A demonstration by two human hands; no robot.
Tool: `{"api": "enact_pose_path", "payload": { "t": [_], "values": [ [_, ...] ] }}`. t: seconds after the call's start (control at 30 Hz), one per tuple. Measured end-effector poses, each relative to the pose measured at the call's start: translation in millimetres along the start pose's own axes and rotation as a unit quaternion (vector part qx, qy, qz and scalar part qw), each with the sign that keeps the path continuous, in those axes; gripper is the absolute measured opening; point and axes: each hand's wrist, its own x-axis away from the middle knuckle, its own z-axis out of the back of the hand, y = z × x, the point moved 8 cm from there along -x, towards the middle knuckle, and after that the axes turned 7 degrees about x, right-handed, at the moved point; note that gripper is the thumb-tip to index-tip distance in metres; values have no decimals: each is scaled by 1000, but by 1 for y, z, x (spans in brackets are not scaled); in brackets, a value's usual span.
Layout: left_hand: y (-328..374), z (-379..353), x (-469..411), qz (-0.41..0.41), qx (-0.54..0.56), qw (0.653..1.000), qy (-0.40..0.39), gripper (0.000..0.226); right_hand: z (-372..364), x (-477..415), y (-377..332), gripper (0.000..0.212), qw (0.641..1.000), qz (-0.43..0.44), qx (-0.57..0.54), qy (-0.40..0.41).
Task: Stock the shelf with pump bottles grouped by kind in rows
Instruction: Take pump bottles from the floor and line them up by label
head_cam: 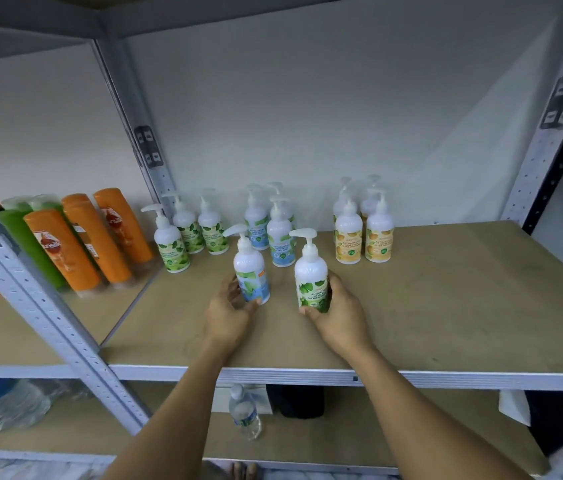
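At the far left, on the neighbouring shelf, tall orange plastic shampoo bottles [76, 244] lean together, well apart from the work. On the brown fibreboard shelf [446, 289] white pump bottles with green leaf labels [172, 244] stand in a group near the back wall, then a cluster with blue labels [280, 237], then a set with yellow-orange fruit labels [363, 237]. In front of them the left hand [228, 313] has its fingers and thumb curled round the lower body of a white pump bottle with a blue label [250, 271], which tilts a little to the left. Just beside it the right hand [339, 313] wraps a white pump bottle with a green leaf label [311, 275], held upright. Whether either base touches the board I cannot tell. The trouble I foresee is in the crossing – the green bottle sits in the right hand while its group stands to the left, so the arms may need to pass each other, and a pump head or wrist could clip the front blue bottles and topple them. Both labels carry green leaves, so a hasty placement could also mix the kinds.
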Motion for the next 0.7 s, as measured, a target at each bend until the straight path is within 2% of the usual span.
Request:
{"api": "enact_pose_path", "payload": {
  "t": [0.23,0.7],
  "values": [
    [-7,-1,-7,-11,16,1000,-2,62,1,-2,4,78,1000,-8,-7,15],
    [-13,-2,-16,-27,-42,999,1,59,4,-16,2,69,999,-9,33,-32]
  ]
}}
